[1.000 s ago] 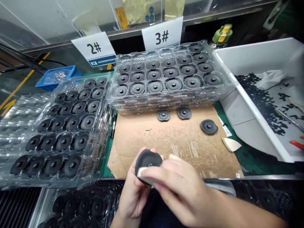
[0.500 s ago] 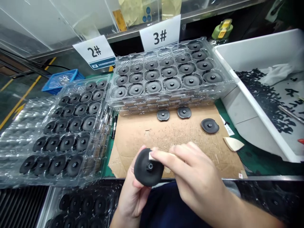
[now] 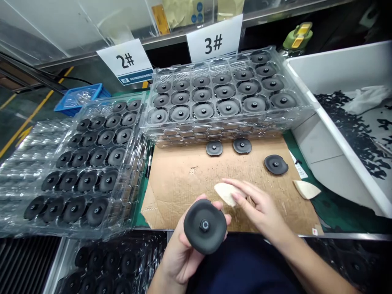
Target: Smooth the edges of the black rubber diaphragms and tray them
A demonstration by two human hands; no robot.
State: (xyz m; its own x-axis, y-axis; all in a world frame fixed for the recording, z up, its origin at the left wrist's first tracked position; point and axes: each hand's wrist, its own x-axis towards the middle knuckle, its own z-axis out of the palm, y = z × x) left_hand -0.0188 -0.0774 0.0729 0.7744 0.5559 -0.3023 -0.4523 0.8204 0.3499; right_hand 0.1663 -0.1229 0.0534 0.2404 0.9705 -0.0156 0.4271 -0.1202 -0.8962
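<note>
Head view: the left hand (image 3: 185,261) is closed around a black disc (image 3: 194,214), gripping it from beneath and behind, fingertips showing past its far and right edges; the disc is tilted face-up toward the wearer, raised central hub visible, near the front edge of the bench. Right hand (image 3: 263,210) pinches a cream wedge (image 3: 225,192) between thumb and fingers, narrow end leftward, over the cardboard (image 3: 174,175). The two hands are near each other but apart; wedge clear of the disc's face. On the cardboard, three more discs of the same kind: a left one (image 3: 214,148) and a middle one (image 3: 242,145) side by side close to the tray stack, a right one (image 3: 276,164) set farther off. A second wedge (image 3: 306,190) lies at the cardboard's right edge. Behind, a stack of clear trays (image 3: 220,128), the top one with discs in its pockets, beneath a "3#" sign (image 3: 214,36); to the left, another clear tray (image 3: 125,175) bearing rows of discs, "2#" sign (image 3: 124,61) beyond it. Dark pen (image 3: 149,166) between cardboard and left tray. Right side: a white bin (image 3: 321,151) holding many small black pieces (image 3: 352,130) and a crumpled white item (image 3: 364,100); green-lidded bottle (image 3: 297,38) behind. Blue basket (image 3: 65,107), far left.
</note>
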